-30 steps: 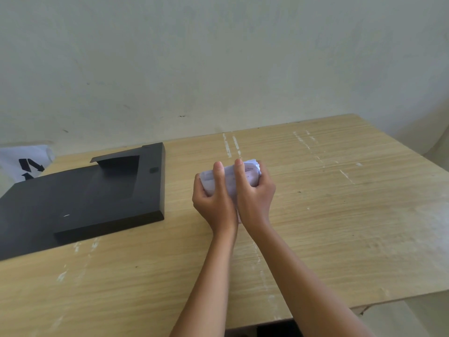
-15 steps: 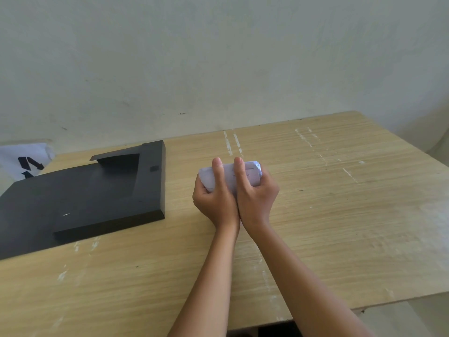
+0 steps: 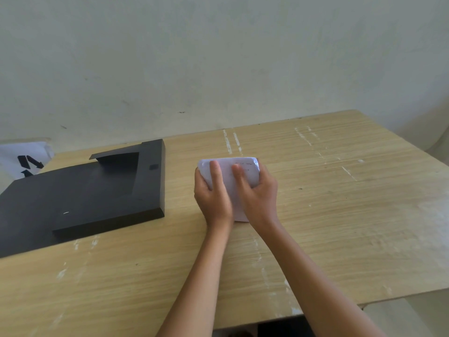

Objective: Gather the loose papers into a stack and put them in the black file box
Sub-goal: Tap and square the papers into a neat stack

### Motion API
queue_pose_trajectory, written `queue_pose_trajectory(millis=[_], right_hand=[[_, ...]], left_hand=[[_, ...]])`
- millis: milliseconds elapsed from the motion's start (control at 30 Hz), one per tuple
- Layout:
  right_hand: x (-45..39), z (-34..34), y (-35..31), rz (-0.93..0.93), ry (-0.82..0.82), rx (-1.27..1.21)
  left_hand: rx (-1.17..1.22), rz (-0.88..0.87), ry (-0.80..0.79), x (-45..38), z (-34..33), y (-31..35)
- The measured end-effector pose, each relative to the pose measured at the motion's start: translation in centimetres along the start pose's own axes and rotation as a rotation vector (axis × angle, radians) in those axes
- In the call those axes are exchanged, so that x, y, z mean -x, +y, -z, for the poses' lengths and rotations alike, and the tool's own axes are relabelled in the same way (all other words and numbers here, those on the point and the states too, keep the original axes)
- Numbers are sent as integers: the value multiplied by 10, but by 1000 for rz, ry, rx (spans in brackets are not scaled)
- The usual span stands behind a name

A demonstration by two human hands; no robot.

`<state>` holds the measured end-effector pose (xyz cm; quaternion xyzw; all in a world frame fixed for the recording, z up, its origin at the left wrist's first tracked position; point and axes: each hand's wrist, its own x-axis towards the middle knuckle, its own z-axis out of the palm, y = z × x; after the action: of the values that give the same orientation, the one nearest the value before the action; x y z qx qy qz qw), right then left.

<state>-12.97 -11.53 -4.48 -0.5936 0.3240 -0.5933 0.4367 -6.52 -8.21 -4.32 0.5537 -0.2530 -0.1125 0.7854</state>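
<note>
**While the papers are gathered, the box is yet to be filled**

Although the papers [image 3: 229,175] have been brought together into one white bundle, they have not yet been put away. The bundle is held between both hands near the middle of the table [image 3: 340,215], well to the right of the black file box [image 3: 80,198]. Whether its lower edge rests on the table or is lifted just clear cannot be told. The left hand [image 3: 213,198] is wrapped round the left side of the bundle and the right hand [image 3: 258,195] round the right side; the fingers [image 3: 215,173] of both are closed over its front face, so both hands are clasped on the papers. Faint writing can be seen on the upper right of the top sheet, but it cannot be read.

No other loose sheets are seen on the table, so the gathering is judged to be done. The bundle looks curved and rounded at its top corners rather than squared flat, so some tidying of the edges may be needed. The box lies flat by the left edge of the table, apart from the hands, and its flap appears to be shut or folded over. What is judged to be left: the box opened, the bundle carried left, and the papers laid inside. A white bag with black marks [image 3: 26,159] sits behind the box and plays no part.
</note>
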Motion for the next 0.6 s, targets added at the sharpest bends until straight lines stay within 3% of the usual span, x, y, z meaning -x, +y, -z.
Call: queue_pose_trajectory(millis=[100, 233, 433, 600], right_hand=[[-8, 5, -5, -10, -3, -16], [-13, 13, -5, -70, -57, -14], [-13, 33, -1, -126, -248, 36], [-14, 36, 1, -112, -211, 51]], left_hand=[[3, -29, -285, -2, 15, -2], [-189, -68, -472, -5, 35, -5], [-291, -139, -419, -10, 43, -5], [-221, -6, -418, -11, 44, -6]])
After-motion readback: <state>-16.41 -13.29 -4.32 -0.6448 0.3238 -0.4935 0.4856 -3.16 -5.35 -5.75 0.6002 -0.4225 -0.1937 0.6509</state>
